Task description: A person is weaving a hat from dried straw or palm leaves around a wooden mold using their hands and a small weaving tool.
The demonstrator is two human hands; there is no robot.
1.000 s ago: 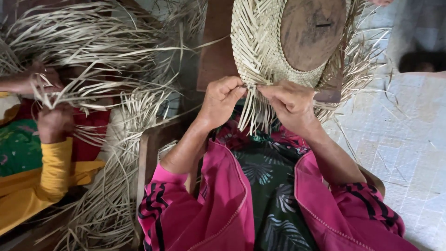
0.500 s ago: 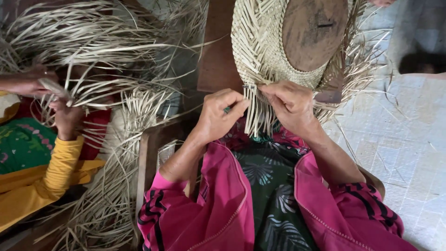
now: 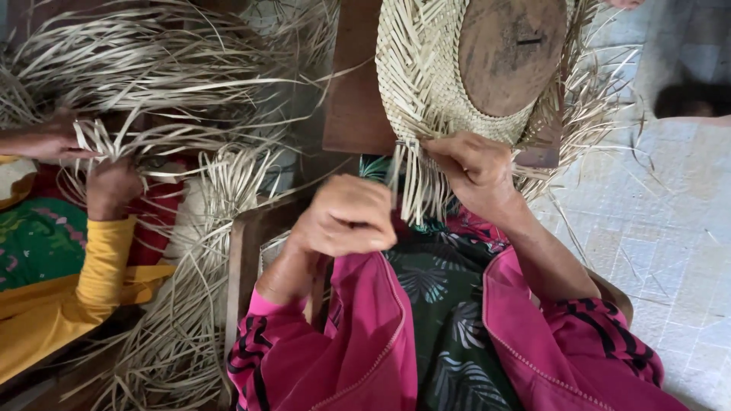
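Straw strips (image 3: 415,190) hung loose from the half-woven hat (image 3: 426,84) on its round wooden block (image 3: 512,53) — the right hand (image 3: 476,171) pinched them at the brim, the left hand (image 3: 346,217) curled shut just below, pulling one strip.

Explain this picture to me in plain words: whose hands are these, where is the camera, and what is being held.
There is no machine here. One camera sits on a person's head and looks down at their own two hands and pink sleeves. The right hand pinches loose pale strips at the edge of a half-woven straw hat, which sits over a round wooden block. The left hand is closed in a fist just below, apart from the hat; what it grips is hidden. At the left, another person in a yellow sleeve works a loose bundle of straw strips.
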